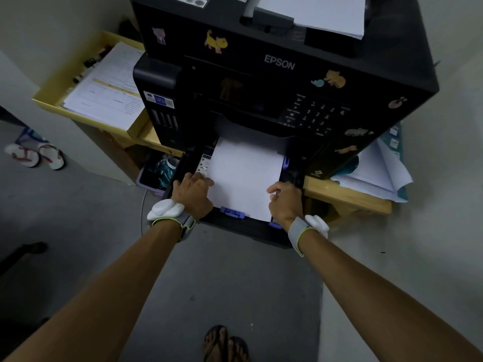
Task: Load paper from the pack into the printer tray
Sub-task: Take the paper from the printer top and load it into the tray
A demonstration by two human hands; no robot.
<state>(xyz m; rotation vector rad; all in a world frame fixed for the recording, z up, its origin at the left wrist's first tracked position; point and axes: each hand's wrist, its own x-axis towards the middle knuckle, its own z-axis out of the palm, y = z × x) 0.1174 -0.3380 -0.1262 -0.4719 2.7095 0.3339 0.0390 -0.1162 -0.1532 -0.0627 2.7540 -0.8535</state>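
Both hands, left hand (193, 190) and right hand (285, 201), grip paper (243, 176) in the EPSON printer (279, 65) tray (235, 228).

Yellow tray (49, 100) of documents (104, 92), white sandals (36, 156) on floor.

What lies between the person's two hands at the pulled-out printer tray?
In the head view, the white paper stack in the tray lies between the left hand and the right hand, one at each side edge.
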